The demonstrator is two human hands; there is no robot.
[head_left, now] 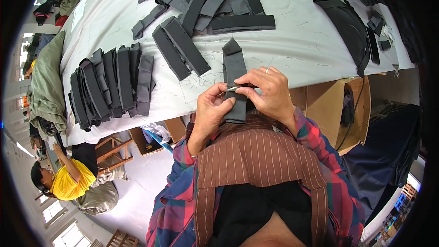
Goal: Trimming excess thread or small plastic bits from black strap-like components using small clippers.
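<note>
A dark grey fabric strip (234, 64) with a pointed far end lies at the table's near edge, its near end hanging toward my apron. My left hand (212, 112) pinches its left side between thumb and fingers. Across the strip, my right hand (270, 90) is closed on a small, shiny metal tool (232, 88), its tip close to the left fingertips. The fingers cover most of that tool, so its exact kind is hidden. Just beyond my left hand lie two similar strips (180, 48), side by side, with loose dark threads around them.
Farther off is a heap of dark strips (238, 2); a row of stacked strips (109, 82) sits at left. A black bag (343, 29) and a phone (373, 45) lie at right. Below the edge stands a cardboard box (320, 105). One person in yellow (73, 180) works at left.
</note>
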